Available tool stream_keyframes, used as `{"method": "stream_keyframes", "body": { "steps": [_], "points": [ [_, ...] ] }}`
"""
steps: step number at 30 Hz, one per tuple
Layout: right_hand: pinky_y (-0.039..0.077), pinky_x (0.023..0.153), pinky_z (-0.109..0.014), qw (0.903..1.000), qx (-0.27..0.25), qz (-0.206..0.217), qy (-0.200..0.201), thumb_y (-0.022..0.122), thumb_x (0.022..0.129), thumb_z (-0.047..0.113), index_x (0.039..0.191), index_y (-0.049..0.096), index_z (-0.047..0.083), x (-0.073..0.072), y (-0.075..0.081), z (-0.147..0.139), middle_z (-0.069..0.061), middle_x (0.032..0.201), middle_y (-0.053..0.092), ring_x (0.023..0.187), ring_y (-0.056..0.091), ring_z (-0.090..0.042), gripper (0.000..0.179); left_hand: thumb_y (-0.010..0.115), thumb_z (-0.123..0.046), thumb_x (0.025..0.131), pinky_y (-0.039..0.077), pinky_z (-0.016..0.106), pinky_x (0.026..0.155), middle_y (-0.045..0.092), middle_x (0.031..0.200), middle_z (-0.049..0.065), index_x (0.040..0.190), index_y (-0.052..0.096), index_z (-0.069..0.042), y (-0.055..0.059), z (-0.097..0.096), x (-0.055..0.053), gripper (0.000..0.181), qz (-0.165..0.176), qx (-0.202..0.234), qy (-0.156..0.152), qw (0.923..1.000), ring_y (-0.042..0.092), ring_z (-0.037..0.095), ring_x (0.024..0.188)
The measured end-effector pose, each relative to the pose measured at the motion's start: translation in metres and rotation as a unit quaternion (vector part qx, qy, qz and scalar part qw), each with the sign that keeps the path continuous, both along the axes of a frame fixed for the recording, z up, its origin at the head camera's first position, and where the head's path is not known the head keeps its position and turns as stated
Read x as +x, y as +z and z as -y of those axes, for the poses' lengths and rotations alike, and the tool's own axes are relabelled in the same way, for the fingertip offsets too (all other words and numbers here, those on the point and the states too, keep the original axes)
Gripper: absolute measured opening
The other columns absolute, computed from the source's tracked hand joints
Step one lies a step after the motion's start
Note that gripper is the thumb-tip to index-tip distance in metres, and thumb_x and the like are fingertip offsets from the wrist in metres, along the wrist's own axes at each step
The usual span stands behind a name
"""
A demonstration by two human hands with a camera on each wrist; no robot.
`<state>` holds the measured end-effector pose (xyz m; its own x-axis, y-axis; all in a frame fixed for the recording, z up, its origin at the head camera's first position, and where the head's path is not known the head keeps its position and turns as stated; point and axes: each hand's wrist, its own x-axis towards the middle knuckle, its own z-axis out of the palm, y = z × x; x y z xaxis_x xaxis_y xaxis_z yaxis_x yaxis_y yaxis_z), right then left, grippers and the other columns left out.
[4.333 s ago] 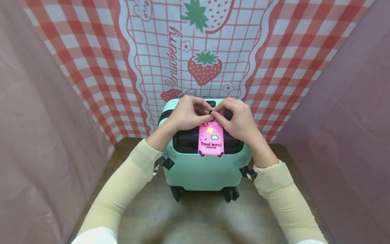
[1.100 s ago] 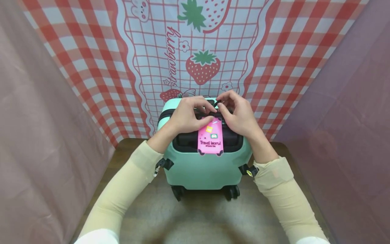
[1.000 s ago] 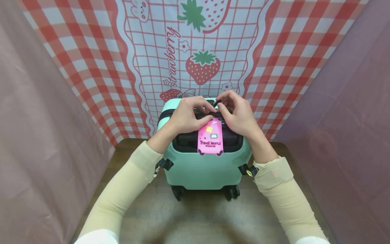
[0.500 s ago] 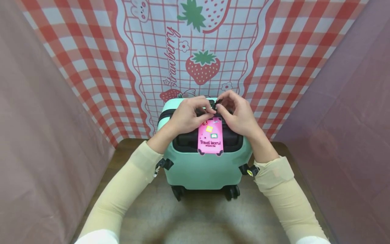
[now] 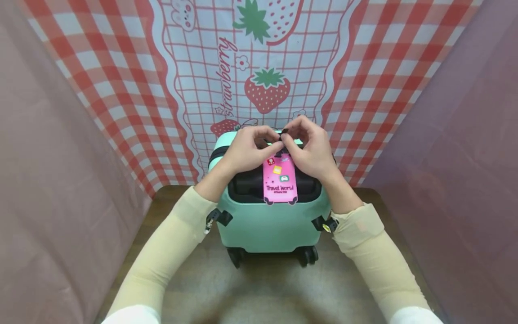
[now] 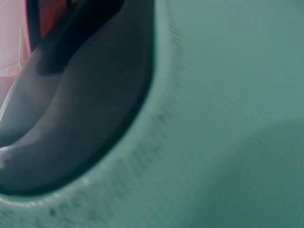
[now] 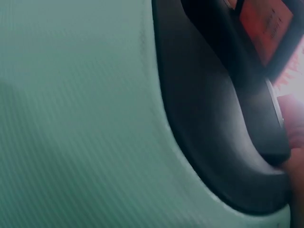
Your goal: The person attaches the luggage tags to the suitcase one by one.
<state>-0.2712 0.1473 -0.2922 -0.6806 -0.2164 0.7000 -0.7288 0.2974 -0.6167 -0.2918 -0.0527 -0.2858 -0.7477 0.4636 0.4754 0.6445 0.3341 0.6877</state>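
Note:
A mint-green suitcase point(image 5: 269, 229) stands upright on its black wheels, and a pink luggage tag point(image 5: 280, 180) printed "Travel World" lies over its black handle recess point(image 5: 247, 184). From the tag's top a black strap point(image 5: 278, 154) runs up between the hands. My left hand point(image 5: 247, 150) pinches the strap between thumb and index finger. Right beside it, the right hand point(image 5: 313, 150) pinches the strap's upper end, a small dark bit of which shows above the fingertips. In the left wrist view only the ribbed shell point(image 6: 228, 95) and dark recess point(image 6: 95, 95) appear.
The suitcase stands on a wooden tabletop point(image 5: 243, 292). Behind it hangs a red-and-white checked cloth point(image 5: 372, 81) with strawberry prints. Plain pinkish curtains close in the left side point(image 5: 60, 180) and right side point(image 5: 453, 180).
Both hands have risen slightly and come together, drawing the strap up from the suitcase top. Earlier the right hand held the strap end apart from the left. The suitcase stays in place.

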Motion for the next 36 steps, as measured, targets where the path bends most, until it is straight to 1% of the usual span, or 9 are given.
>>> {"method": "stream_keyframes", "body": {
  "steps": [3,7,10,17,20,24,27,30,36],
  "points": [
    [0.054,0.078,-0.019,0.9994,-0.024,0.003,0.024,0.068,0.098,-0.005,0.109,0.063,-0.010,-0.0010,-0.0004,0.0039,-0.016,0.096,0.066,0.085,0.065,-0.008,0.013,0.078,-0.023,0.098,0.055,0.027,0.066,0.081,0.101,0.007,0.106,0.083,-0.009,0.0025,0.0011,-0.0010,0.017,0.024,-0.003,-0.004,0.9997,0.074,0.016,0.073],
    [0.055,0.076,-0.017,0.9981,-0.044,0.012,0.040,0.067,0.098,-0.007,0.108,0.062,-0.010,-0.0003,-0.0018,0.0046,-0.005,0.095,0.065,0.084,0.065,-0.009,0.011,0.081,-0.022,0.094,0.054,0.026,0.062,0.081,0.096,0.008,0.101,0.085,-0.008,0.0055,0.0020,-0.0014,0.016,0.044,-0.003,-0.002,0.9990,0.075,0.016,0.071],
    [0.056,0.075,-0.017,0.9978,-0.050,0.004,0.042,0.066,0.099,-0.007,0.107,0.063,-0.010,0.0011,-0.0028,0.0024,0.001,0.095,0.065,0.084,0.065,-0.008,0.009,0.083,-0.024,0.093,0.055,0.025,0.062,0.082,0.093,0.008,0.098,0.086,-0.008,0.0078,0.0004,-0.0007,0.017,0.043,-0.015,0.017,0.9988,0.076,0.016,0.071],
    [0.057,0.077,-0.018,0.9971,-0.062,-0.018,0.040,0.066,0.098,-0.009,0.107,0.063,-0.012,0.0004,-0.0045,0.0007,0.001,0.096,0.066,0.085,0.069,-0.012,0.009,0.084,-0.027,0.091,0.057,0.024,0.066,0.082,0.090,0.007,0.096,0.086,-0.008,0.0086,-0.0014,-0.0013,0.020,0.033,-0.047,0.045,0.9973,0.077,0.014,0.075],
    [0.057,0.076,-0.018,0.9972,-0.066,-0.003,0.035,0.068,0.098,-0.007,0.107,0.063,-0.012,-0.0006,-0.0049,0.0007,0.007,0.093,0.065,0.083,0.067,-0.012,0.011,0.084,-0.028,0.091,0.057,0.024,0.068,0.082,0.090,0.006,0.096,0.086,-0.008,0.0066,0.0005,-0.0026,0.021,0.036,-0.050,0.045,0.9971,0.078,0.013,0.077],
    [0.056,0.076,-0.018,0.9969,-0.058,0.040,0.036,0.071,0.097,-0.004,0.111,0.066,-0.010,-0.0007,-0.0036,0.0003,0.012,0.092,0.066,0.082,0.065,-0.009,0.016,0.084,-0.030,0.091,0.057,0.025,0.067,0.082,0.089,0.005,0.096,0.086,-0.009,0.0047,0.0034,-0.0042,0.021,0.049,-0.045,0.040,0.9969,0.077,0.013,0.076],
    [0.056,0.073,-0.018,0.9975,-0.034,0.055,0.028,0.074,0.096,-0.001,0.110,0.071,-0.007,0.0003,-0.0030,-0.0007,0.007,0.092,0.070,0.078,0.066,-0.009,0.015,0.084,-0.030,0.091,0.057,0.025,0.067,0.083,0.090,0.006,0.097,0.087,-0.010,0.0042,0.0034,-0.0045,0.022,0.055,-0.041,0.036,0.9970,0.077,0.013,0.076],
    [0.056,0.069,-0.019,0.9986,-0.015,0.049,0.017,0.075,0.096,0.000,0.106,0.075,-0.005,0.0018,-0.0029,-0.0014,-0.004,0.093,0.074,0.073,0.067,-0.008,0.011,0.084,-0.029,0.090,0.059,0.025,0.069,0.084,0.092,0.006,0.099,0.087,-0.009,0.0044,0.0015,-0.0040,0.022,0.047,-0.040,0.034,0.9975,0.078,0.014,0.078],
    [0.060,0.081,-0.018,0.9989,-0.030,0.021,0.028,0.075,0.095,-0.005,0.104,0.074,-0.007,0.0029,-0.0041,0.0013,-0.021,0.100,0.076,0.086,0.072,-0.001,0.009,0.085,-0.026,0.089,0.058,0.025,0.068,0.084,0.091,0.007,0.099,0.087,-0.008,0.0065,0.0011,-0.0032,0.021,0.035,-0.042,0.038,0.9978,0.079,0.014,0.078]
  ]
}}
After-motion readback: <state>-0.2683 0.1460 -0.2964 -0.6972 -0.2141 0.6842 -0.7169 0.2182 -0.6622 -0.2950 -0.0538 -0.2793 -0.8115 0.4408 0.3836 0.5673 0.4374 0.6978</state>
